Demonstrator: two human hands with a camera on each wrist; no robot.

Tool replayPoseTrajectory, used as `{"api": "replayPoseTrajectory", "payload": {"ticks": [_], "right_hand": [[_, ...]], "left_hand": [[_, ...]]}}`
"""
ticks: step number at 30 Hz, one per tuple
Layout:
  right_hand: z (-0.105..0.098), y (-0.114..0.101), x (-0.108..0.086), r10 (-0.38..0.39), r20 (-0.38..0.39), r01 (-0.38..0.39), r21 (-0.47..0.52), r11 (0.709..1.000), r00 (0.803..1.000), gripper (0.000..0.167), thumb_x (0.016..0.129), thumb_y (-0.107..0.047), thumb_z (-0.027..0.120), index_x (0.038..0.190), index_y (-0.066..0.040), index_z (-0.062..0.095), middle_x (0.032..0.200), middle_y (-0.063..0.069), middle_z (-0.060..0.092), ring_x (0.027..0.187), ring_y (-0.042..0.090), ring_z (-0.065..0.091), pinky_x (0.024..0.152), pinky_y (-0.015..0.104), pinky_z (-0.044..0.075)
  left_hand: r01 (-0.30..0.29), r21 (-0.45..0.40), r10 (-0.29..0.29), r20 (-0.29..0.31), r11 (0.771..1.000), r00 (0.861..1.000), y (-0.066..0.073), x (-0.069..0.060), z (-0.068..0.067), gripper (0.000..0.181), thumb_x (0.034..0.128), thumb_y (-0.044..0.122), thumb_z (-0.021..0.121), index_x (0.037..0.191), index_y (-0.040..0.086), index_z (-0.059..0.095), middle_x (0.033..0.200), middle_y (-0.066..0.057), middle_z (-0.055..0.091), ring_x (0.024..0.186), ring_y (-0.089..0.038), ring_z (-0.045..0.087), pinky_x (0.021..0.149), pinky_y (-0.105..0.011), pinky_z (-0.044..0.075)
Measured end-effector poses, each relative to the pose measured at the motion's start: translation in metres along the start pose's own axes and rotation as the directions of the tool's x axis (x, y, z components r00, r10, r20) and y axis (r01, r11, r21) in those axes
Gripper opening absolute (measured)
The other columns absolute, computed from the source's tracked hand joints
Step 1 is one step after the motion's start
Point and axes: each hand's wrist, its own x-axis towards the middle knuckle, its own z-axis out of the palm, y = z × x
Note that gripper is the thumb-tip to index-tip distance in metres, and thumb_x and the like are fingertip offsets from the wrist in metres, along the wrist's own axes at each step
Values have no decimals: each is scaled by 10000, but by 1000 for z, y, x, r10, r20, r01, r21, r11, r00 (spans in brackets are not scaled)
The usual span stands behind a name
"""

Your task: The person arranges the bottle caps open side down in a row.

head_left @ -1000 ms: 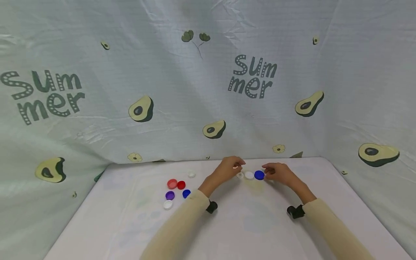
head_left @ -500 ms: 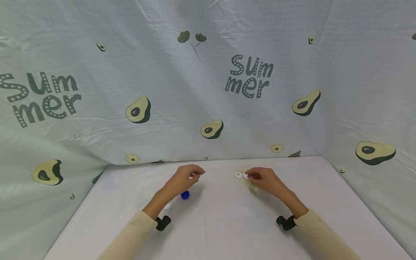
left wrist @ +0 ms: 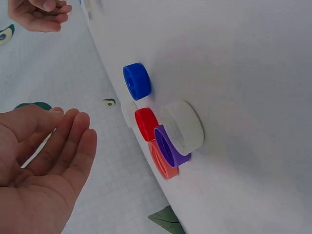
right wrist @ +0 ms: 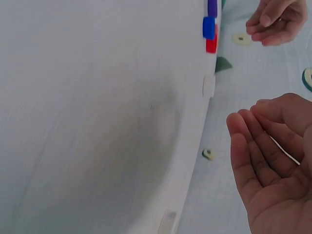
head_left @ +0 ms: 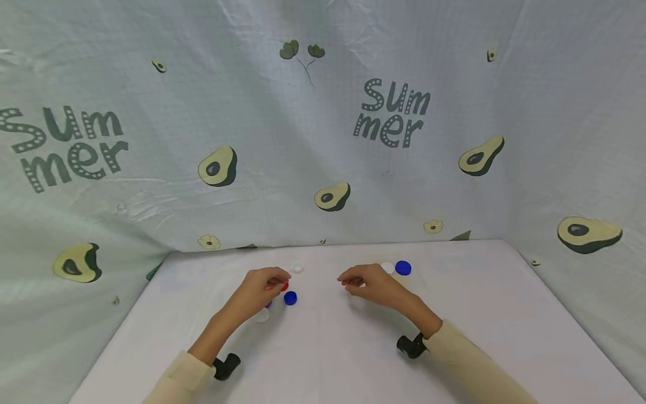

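Observation:
My left hand (head_left: 259, 292) hovers over a loose group of bottle caps, its fingers softly bent and nothing between them. Below it are a red cap (left wrist: 147, 124), a salmon-coloured cap (left wrist: 165, 163), a purple cap (left wrist: 170, 147), a whitish cap (left wrist: 184, 127) and a blue cap (head_left: 290, 298). Mid-table, my right hand (head_left: 375, 286) is held in the air with loosely bent fingers and an empty palm. Just beyond it lie a white cap (head_left: 388, 267) and a darker blue cap (head_left: 403, 267); the small white cap beside them is hidden in the head view.
A pale translucent cap (head_left: 298, 267) lies near the back of the white-covered table (head_left: 323, 359). A hanging cloth (head_left: 262, 123) printed with avocados and lettering rises behind and along both sides. Each wrist carries a small black camera (head_left: 226, 366).
My left hand has gone from the right-hand caps back over the left group. My right hand has moved leftward off the blue cap, past the white ones. The caps appear unmoved.

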Motion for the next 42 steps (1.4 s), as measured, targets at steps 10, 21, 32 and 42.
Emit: {"api": "replayPoseTrajectory", "payload": {"ticks": [10, 21, 32, 42], "right_hand": [[32, -16, 34, 46, 101, -53, 71, 996, 994, 220, 953, -49, 697, 1169, -39, 740, 1051, 27, 745, 931, 109, 666, 829, 211, 564], [65, -17, 62, 37, 108, -44, 66, 997, 993, 206, 931, -106, 752, 1132, -59, 756, 1003, -1, 756, 877, 55, 679, 778, 168, 544], [81, -30, 79, 151, 62, -155, 60, 986, 987, 254, 824, -122, 861, 1059, -60, 788, 889, -28, 747, 753, 3, 619, 697, 153, 527], [85, -34, 80, 175, 39, -177, 74, 981, 984, 219, 810, -102, 869, 1017, -72, 803, 842, -40, 746, 708, -14, 591, 646, 142, 507]], "left_hand": [[55, -23, -56, -52, 998, 997, -8, -13, 3, 212, 894, -87, 703, 1097, -28, 706, 1090, -163, 734, 1000, -288, 712, 881, -398, 593], [87, -57, -89, -35, 995, 995, -7, -13, 14, 260, 854, -107, 740, 1106, -58, 696, 1109, -177, 724, 1019, -340, 704, 888, -434, 589], [157, -9, -157, -18, 988, 987, -4, -5, 25, 296, 827, -103, 769, 1111, -72, 690, 1043, -170, 721, 952, -309, 711, 837, -411, 606], [242, 26, -242, -7, 970, 970, -7, 1, 30, 255, 820, -74, 796, 1060, -90, 712, 944, -132, 735, 856, -230, 711, 775, -357, 618]]}}
